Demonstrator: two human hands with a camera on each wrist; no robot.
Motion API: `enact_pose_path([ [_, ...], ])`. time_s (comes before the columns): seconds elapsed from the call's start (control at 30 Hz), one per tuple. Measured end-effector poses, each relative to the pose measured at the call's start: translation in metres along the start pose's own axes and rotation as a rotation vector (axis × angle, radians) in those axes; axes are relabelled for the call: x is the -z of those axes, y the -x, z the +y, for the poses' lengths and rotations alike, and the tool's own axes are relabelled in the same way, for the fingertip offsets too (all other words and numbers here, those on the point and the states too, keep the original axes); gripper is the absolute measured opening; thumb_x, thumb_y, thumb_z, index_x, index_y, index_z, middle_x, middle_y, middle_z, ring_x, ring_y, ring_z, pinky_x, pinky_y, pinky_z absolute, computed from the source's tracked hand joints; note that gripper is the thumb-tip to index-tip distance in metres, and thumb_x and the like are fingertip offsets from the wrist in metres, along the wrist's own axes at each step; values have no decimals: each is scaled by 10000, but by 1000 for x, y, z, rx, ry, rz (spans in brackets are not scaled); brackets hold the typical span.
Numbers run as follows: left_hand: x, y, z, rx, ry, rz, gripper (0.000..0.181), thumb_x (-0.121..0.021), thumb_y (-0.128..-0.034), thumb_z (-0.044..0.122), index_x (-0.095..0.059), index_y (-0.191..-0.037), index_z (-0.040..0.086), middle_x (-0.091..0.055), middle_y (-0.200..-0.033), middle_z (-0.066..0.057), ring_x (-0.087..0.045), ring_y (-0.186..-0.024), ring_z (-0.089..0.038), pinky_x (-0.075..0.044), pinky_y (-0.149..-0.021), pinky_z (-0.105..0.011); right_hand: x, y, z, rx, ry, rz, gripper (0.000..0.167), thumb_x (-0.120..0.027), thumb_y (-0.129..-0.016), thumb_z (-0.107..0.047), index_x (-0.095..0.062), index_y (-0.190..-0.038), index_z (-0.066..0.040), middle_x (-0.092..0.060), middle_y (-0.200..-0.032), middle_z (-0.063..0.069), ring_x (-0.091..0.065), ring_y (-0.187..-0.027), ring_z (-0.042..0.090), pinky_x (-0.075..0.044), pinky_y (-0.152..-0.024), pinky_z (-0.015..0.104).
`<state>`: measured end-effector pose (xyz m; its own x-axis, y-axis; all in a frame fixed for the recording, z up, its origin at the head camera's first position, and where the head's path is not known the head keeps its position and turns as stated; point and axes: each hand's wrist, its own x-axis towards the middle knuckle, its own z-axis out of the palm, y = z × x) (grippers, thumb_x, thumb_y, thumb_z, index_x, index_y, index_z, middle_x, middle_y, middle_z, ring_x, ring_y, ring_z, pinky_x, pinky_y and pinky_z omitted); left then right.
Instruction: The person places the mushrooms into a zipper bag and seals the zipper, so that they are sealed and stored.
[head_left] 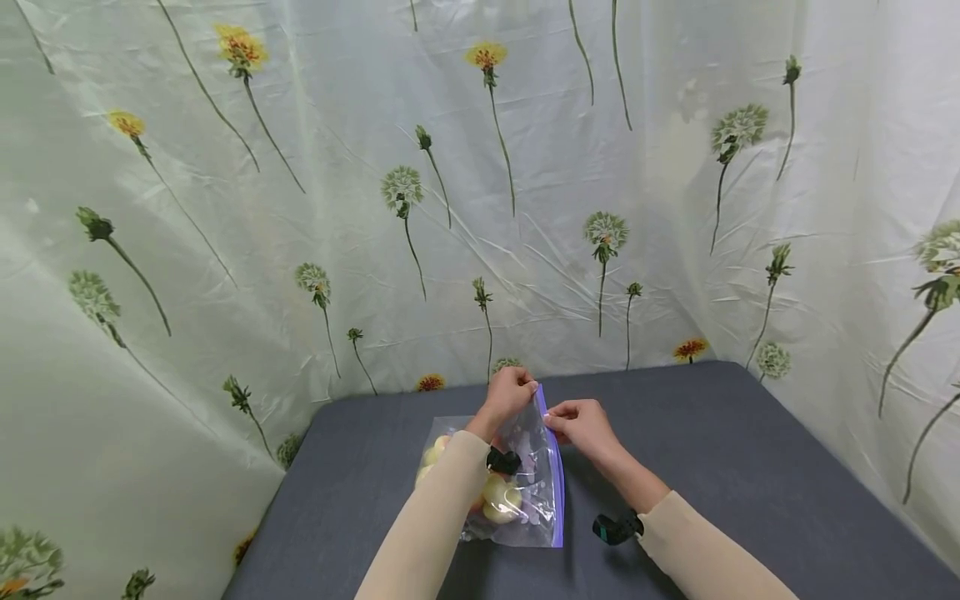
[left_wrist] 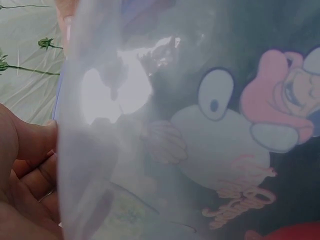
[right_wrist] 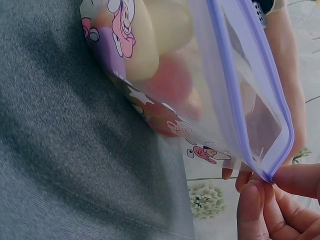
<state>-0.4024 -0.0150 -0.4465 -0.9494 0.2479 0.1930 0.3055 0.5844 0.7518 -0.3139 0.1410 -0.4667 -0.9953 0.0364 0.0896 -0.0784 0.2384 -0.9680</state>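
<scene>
A clear zip bag with cartoon prints and a purple zip strip lies on the table. Inside it are rounded yellow and red fruit-like pieces. My left hand pinches the far end of the strip, its forearm crossing over the bag. Just right of it, my right hand pinches the strip a little lower. In the right wrist view the two purple strips stand apart, so the bag's mouth gapes, and fingertips meet at its corner. Printed film fills most of the left wrist view beside the left hand.
The dark grey table stretches out on both sides of the bag. A white curtain printed with dandelions hangs behind it and along the sides. Each wrist carries a black camera.
</scene>
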Motion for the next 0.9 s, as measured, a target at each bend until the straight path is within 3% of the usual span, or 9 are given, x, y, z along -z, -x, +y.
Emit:
enact_pose_path([
  [0.7, 2, 2, 1, 0, 3, -16, 218, -650, -987, 151, -672, -778, 95, -581, -726, 0, -488, -618, -134, -396, -550, -266, -3, 13, 7, -18, -21, 20, 110, -742, -908, -93, -757, -940, 11, -717, -778, 70, -658, -655, 172, -573, -641, 384],
  [0.9, 2, 4, 1, 1, 0, -4, 238, -655, -983, 141, -663, -750, 94, -580, -705, 4, -484, -605, -135, -394, -549, -270, -5, 18, 10, -9, -34, 15, 108, -745, -904, -90, -750, -929, 15, -710, -771, 76, -657, -652, 175, -576, -656, 410],
])
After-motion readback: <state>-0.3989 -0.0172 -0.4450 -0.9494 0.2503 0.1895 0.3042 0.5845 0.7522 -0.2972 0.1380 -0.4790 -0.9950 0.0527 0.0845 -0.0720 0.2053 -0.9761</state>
